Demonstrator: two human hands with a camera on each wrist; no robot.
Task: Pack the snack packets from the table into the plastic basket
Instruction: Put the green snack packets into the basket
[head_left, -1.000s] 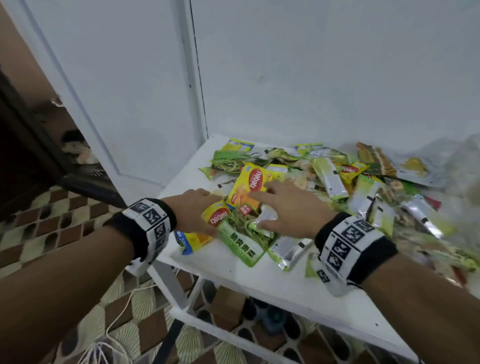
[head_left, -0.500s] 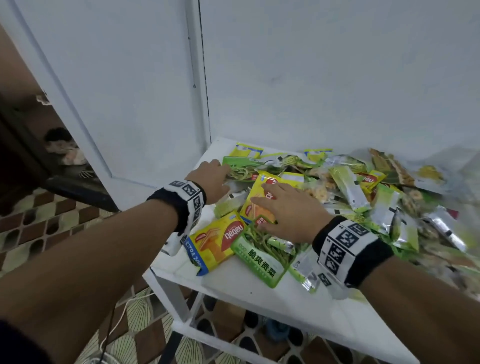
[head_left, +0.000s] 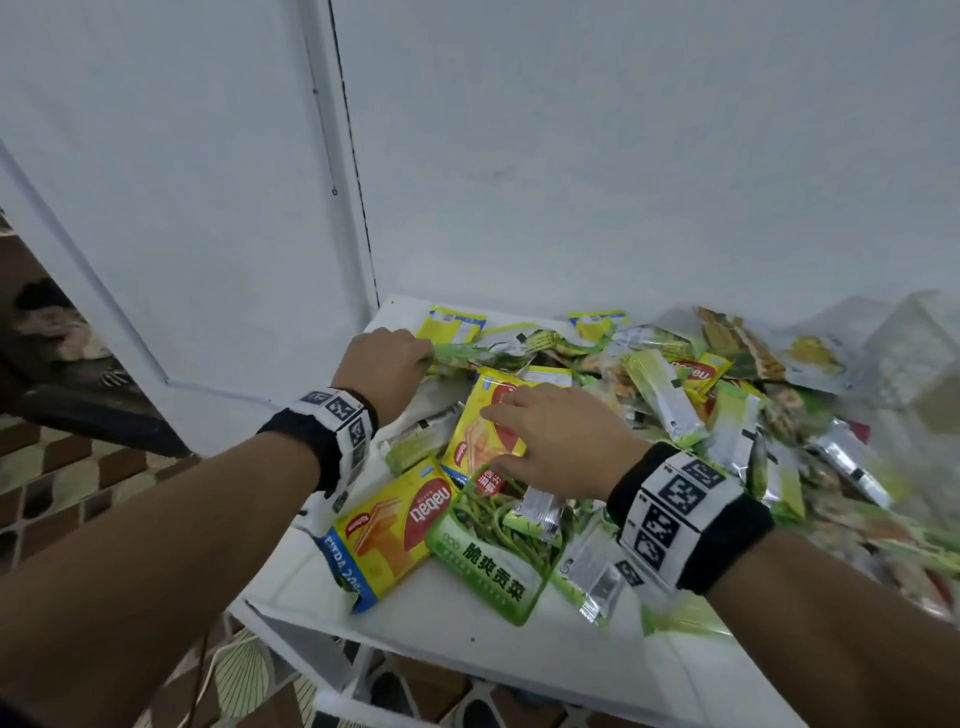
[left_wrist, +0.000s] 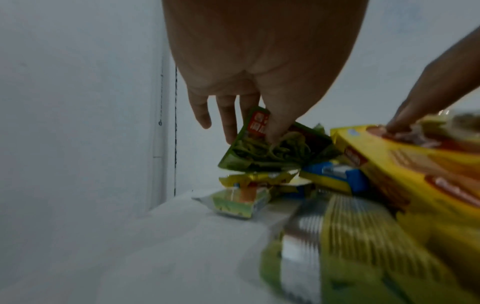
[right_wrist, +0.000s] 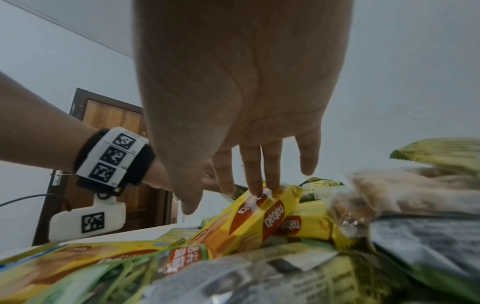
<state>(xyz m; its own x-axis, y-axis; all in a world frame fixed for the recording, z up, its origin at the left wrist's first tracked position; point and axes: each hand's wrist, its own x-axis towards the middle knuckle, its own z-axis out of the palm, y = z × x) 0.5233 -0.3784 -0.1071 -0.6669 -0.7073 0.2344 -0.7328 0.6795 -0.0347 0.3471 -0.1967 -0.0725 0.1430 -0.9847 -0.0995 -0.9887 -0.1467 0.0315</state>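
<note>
L hand (left_wrist: 259, 72) pinches green packet (left_wrist: 272, 150); R hand (right_wrist: 241, 92) fingers flat on yellow packet (right_wrist: 249, 218).

snack packets (head_left: 519, 551): glossy plastic film, some silvery foil | table (head_left: 519, 649): smooth matt white | wristbands (head_left: 727, 540): black cloth

A white table (head_left: 467, 631) stands in the corner against the wall. Snack packets (head_left: 701, 405) lie heaped across it toward the right; at the near left a yellow wafer packet (head_left: 395, 530) lies beside a green vegetable packet (head_left: 488, 561).
</note>
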